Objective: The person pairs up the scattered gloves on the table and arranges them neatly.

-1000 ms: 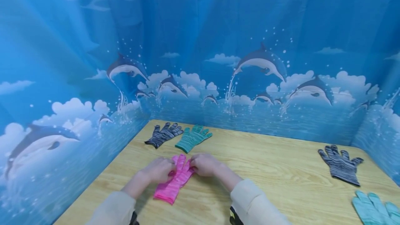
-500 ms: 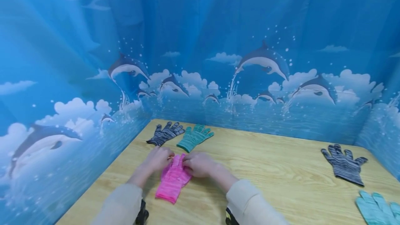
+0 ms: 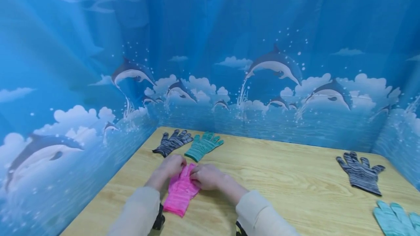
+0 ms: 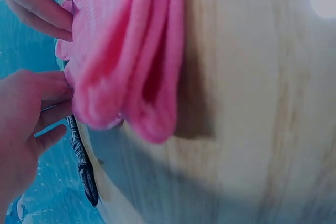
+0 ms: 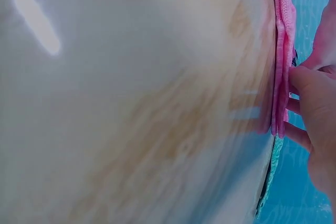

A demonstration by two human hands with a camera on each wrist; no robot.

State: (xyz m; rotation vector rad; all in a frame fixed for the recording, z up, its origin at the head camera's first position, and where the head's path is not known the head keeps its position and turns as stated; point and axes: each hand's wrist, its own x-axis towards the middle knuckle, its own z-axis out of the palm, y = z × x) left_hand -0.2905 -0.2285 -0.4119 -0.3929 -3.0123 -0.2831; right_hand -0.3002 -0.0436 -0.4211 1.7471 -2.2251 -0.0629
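Note:
A pink knitted glove (image 3: pixel 182 194) lies on the table with its cuff toward me and its fingers pointing away. At its upper left edge my left hand (image 3: pixel 172 165) pinches the fabric near the glove's fingers. My right hand (image 3: pixel 208 177) holds the glove's right side with curled fingers. From the left wrist, layered pink folds (image 4: pixel 152 98) show at the cuff, beside the left hand (image 4: pixel 26 114). The right wrist view has the thumb of the right hand (image 5: pixel 317 98) against the glove's edge (image 5: pixel 282 51). The fingertips are partly hidden.
On the wood-grain table (image 3: pixel 279 177), a dark grey striped glove (image 3: pixel 172 143) and a green glove (image 3: pixel 204 145) lie behind the hands. Another grey glove (image 3: pixel 361 174) and a light green glove (image 3: pixel 395 217) lie at the right. A dolphin-print curtain (image 3: pixel 262 46) surrounds the table's back and sides.
My left hand has shifted from the glove's left side up toward its fingertips, and my right hand slightly left. The pink glove's finger end has drawn in narrower.

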